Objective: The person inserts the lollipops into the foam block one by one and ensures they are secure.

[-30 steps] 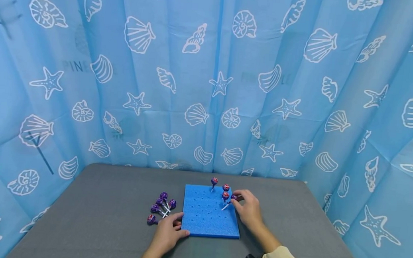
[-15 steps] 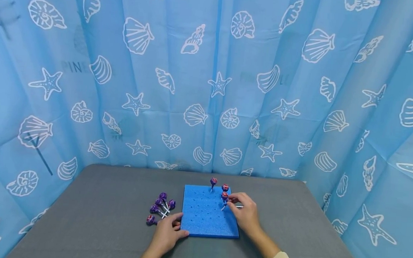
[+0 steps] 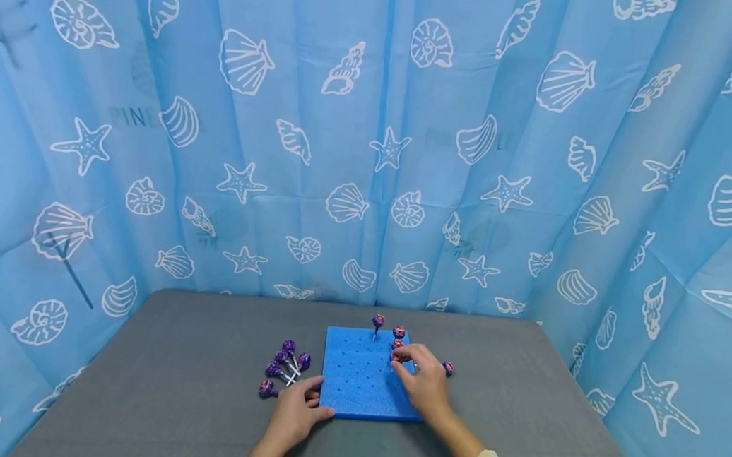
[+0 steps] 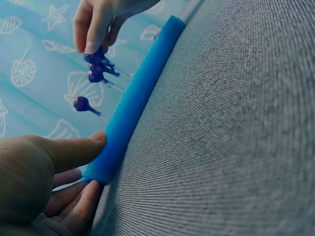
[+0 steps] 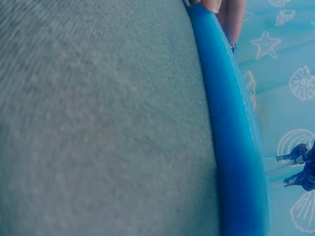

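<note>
My left hand [image 3: 294,411] grips the near left corner of a blue foam board [image 3: 354,390], thumb along its front edge and fingers at its side. Small holes dot the board. With thumb and fingertips, my right hand [image 3: 424,383] pinches the purple-and-red head of a lollipop [image 3: 395,356] over the board's right side; its stick is mostly hidden. Just behind it, two lollipops [image 3: 400,331] stand in the board, and another lollipop [image 3: 379,320] stands near the back edge. In the left wrist view, the right fingertips [image 4: 91,48] are at the lollipop heads.
Several purple lollipops [image 3: 290,347] lie in a group on the grey table [image 3: 203,373], left of the board. A further lollipop [image 3: 448,369] shows right of the board, partly behind my right hand. A blue shell-print curtain [image 3: 371,151] hangs behind.
My right hand has moved left and a little nearer, turning its lollipop from slanted toward upright over the board. The lollipop to the right has come into sight. The left hand stays put.
</note>
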### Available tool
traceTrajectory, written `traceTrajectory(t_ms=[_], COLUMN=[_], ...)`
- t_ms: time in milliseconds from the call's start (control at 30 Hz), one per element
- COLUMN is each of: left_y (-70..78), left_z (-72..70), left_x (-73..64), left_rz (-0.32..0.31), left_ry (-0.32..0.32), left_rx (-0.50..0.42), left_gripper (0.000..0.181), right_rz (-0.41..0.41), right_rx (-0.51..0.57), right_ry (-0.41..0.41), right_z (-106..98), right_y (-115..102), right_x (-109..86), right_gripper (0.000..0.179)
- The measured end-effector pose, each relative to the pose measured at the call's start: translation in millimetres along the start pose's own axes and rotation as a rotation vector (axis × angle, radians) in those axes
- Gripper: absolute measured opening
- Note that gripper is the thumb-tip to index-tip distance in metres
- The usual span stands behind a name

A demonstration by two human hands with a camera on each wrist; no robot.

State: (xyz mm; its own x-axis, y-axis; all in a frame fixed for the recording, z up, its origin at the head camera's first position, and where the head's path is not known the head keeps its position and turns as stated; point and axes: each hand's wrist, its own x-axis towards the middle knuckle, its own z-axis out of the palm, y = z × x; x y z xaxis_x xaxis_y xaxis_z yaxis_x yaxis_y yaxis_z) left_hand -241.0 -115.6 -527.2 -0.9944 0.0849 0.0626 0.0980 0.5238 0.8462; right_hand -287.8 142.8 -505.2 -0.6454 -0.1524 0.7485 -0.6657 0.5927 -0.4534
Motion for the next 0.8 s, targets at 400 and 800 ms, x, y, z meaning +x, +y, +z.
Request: traceTrajectory(t_ms=[400,800], left_y=[0.4,0.4], left_z=[-0.5,-0.5], left_x=[-0.5,-0.8], left_rz=[0.014,0.015], left_ry=[0.006,0.013], left_rx=[0.003,0.006], left_gripper=[0.062,0.063], right_rz=[0.033,0.046], right_rx=[0.019,-0.013], right_ry=[-0.022,-0.064], right_z=[2.6,-0.2], right_y=[-4.8,-1.8], right_x=[2.9,4.2], right_gripper=[0.023,0.019])
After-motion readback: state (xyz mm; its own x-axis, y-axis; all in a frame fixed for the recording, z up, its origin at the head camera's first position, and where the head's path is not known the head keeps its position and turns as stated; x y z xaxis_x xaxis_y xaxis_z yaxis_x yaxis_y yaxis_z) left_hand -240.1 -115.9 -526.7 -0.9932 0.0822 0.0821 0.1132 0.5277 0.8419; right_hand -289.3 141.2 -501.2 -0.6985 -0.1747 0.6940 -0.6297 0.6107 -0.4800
